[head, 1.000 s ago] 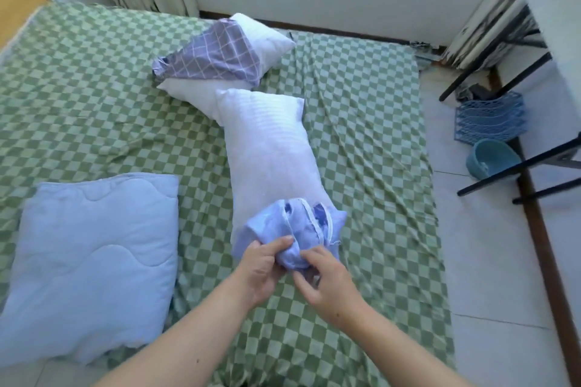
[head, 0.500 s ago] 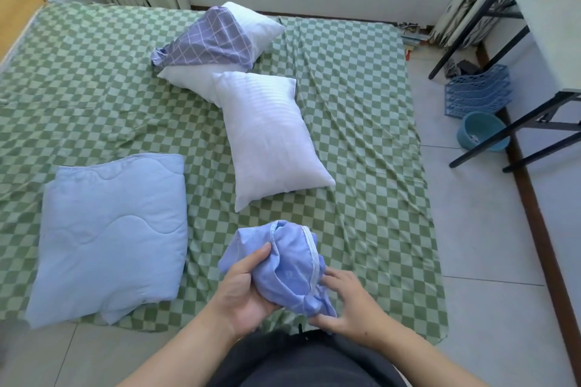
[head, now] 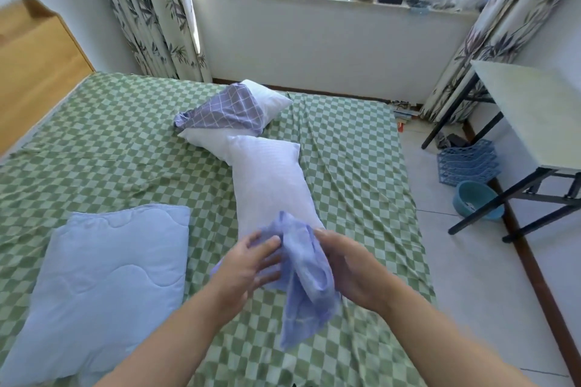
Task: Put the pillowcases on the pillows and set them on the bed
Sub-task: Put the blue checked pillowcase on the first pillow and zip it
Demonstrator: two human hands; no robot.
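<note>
Both hands, left hand [head: 248,264] and right hand [head: 352,270], hold the blue pillowcase [head: 303,273] mid-frame, fingers loosely curled; next I must find its opening for the white pillow [head: 267,179].

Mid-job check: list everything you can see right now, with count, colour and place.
blue pillowcase: 1, light blue, held above the bed's near edge
bare pillow: 1, white, mid-bed
far pillow: 1, white, behind it
checked pillowcase: 1, grey, draped on the far pillow
quilt: 1, pale blue, folded, left
bed sheet: 1, green check
table: 1, white top, right
file tray: 1, blue, floor
basin: 1, teal, floor
left hand: on pillowcase
right hand: grips pillowcase
</note>
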